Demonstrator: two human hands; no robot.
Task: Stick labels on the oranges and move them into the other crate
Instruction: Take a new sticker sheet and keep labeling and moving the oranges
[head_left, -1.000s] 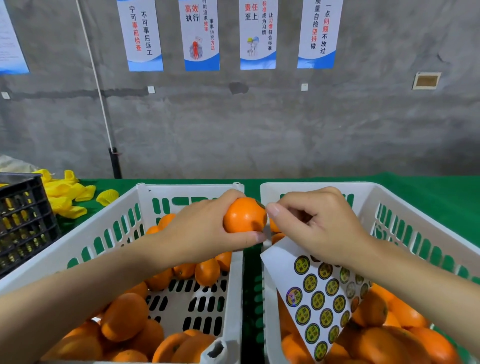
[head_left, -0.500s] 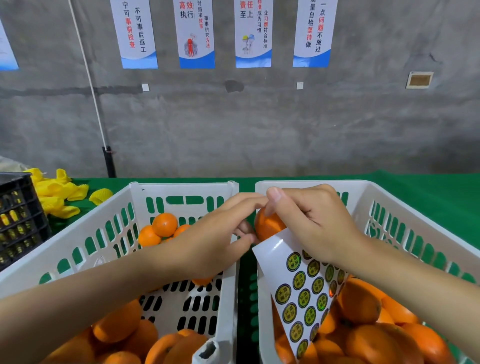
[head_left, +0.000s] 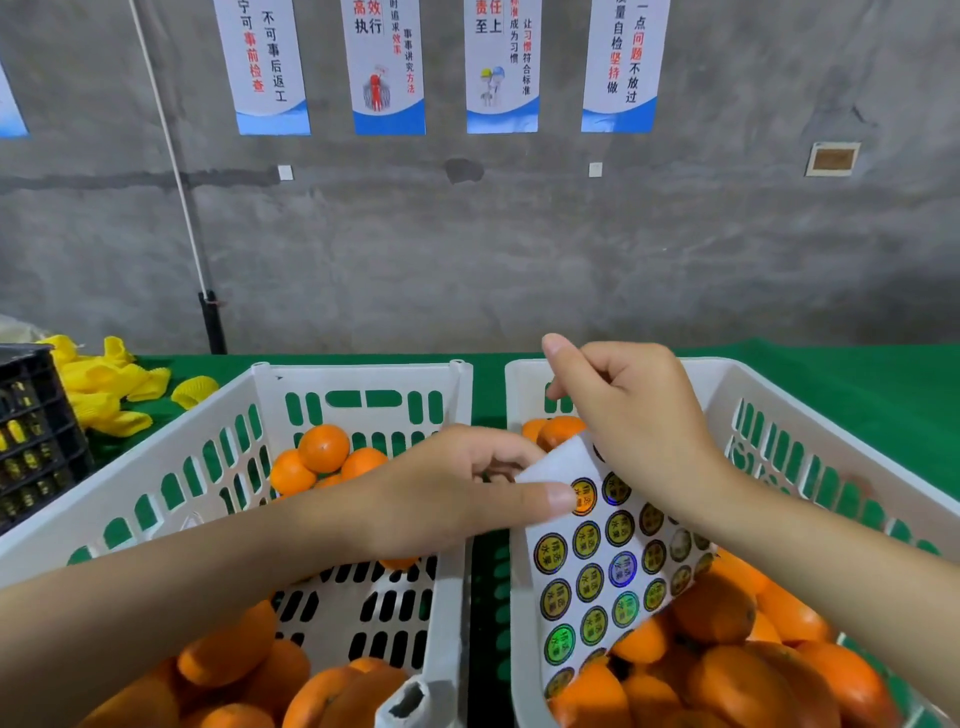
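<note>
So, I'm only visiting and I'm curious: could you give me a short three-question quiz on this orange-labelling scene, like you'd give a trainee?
1. True or false: the left hand is holding an orange.
2. The sticker sheet hangs over which container? A the right white crate; B a metal bucket; C a cardboard box.
3. Fill in: the table cover under the crates is coloured ___.

Key: 1 false, it pinches the sticker sheet; 2 A; 3 green.
</note>
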